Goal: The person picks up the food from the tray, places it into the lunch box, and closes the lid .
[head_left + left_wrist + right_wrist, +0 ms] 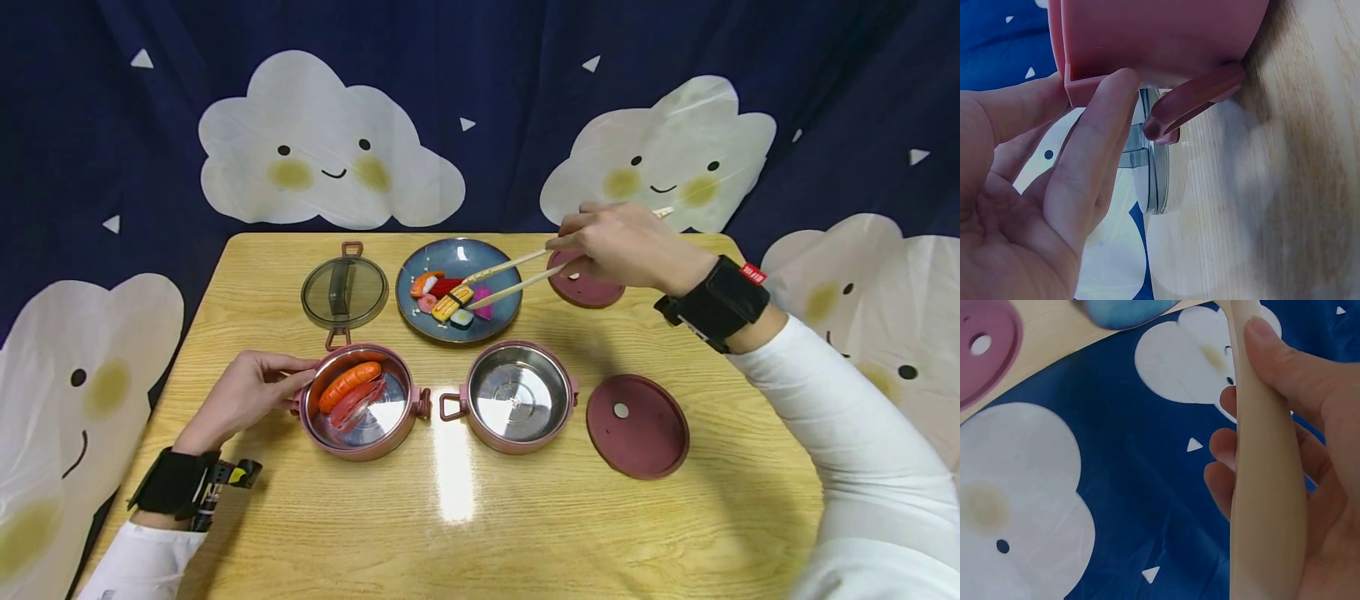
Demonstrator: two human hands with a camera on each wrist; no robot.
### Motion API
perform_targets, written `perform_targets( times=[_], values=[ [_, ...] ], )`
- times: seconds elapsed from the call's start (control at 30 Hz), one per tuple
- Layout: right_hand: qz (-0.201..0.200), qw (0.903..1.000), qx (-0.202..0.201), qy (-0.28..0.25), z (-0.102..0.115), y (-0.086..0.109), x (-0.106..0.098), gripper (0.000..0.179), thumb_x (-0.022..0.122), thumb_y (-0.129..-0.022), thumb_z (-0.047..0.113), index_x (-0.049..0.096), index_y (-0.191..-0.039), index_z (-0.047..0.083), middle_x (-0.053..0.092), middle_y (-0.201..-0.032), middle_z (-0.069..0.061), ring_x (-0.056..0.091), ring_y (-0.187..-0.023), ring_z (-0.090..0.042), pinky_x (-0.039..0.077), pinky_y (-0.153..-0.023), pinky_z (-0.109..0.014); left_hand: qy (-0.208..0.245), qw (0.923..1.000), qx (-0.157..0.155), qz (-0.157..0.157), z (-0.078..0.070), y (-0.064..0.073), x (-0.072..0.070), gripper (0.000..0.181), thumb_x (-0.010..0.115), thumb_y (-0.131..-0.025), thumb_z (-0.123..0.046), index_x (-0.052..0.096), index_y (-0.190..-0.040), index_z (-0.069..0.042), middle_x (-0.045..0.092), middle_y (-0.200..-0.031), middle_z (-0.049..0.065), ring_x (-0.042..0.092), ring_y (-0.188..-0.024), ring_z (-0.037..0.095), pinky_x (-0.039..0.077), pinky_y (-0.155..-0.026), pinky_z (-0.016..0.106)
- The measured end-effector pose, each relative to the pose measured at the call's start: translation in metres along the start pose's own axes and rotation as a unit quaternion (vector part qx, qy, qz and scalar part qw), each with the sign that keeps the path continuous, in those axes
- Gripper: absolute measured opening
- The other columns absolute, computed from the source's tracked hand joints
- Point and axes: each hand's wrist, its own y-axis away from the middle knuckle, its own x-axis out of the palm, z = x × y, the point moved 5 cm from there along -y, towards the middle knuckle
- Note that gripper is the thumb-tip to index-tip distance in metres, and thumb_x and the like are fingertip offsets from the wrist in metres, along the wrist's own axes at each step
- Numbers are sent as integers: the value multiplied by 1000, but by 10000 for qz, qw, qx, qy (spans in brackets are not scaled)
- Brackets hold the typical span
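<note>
Head view: tongs (525, 284), long axis diagonal, tips (474, 305) leftward over plate (459, 252)

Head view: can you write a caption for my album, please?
Left hand holds a pot; right hand holds chopsticks over sushi on a blue plate.

1. Your left hand (1022, 219) pinched the pink pot (1160, 37) at its projecting edge.
2. The pot's reddish handle (1194, 97) jutted out close to your grip.
3. A clear lid (1155, 181), seen edge-on, lay on the wooden table (1297, 200) beyond.
4. Blue cloth (997, 44) with white shapes showed behind your hand.
</note>
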Motion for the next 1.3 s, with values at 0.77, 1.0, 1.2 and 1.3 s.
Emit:
perform_targets(
  times=[0.77, 1.0, 1.2, 1.3],
  values=[
    [-188, 9987, -212, 433, -24, -10, 25, 21, 81, -90, 12, 84, -111, 14, 79, -102, -7, 63, -86, -29, 56, -70, -43, -57, 9999, -97, -1, 0, -3, -2, 33, 69, -104, -26, 77, -127, -4, 80, -102, 16, 71, -72, 9, 59, -62, 29],
    [-272, 9971, -332, 621, -22, -17, 28, 25, 83, -88, 11, 84, -113, 15, 79, -103, -7, 62, -87, -29, 52, -73, -42, -54, 9999, -142, -1, 1, -2, -2, 32, 70, -104, -25, 77, -128, -5, 80, -103, 16, 71, -73, 9, 59, -62, 29],
    [-186, 9972, -365, 633, -21, -23, 31, 25, 81, -89, 10, 83, -114, 15, 79, -104, -7, 62, -88, -29, 51, -73, -41, -58, 9999, -117, -4, 0, -2, -2, 33, 69, -104, -25, 76, -128, -4, 80, -103, 16, 72, -73, 9, 60, -62, 29],
    [-92, 9975, -363, 594, -20, -25, 33, 26, 79, -90, 9, 83, -116, 15, 80, -107, -8, 63, -90, -29, 50, -75, -41, -81, 9999, -134, -16, 1, -1, -2, 32, 69, -104, -25, 76, -128, -4, 80, -103, 16, 71, -73, 9, 59, -62, 29]
  ],
)
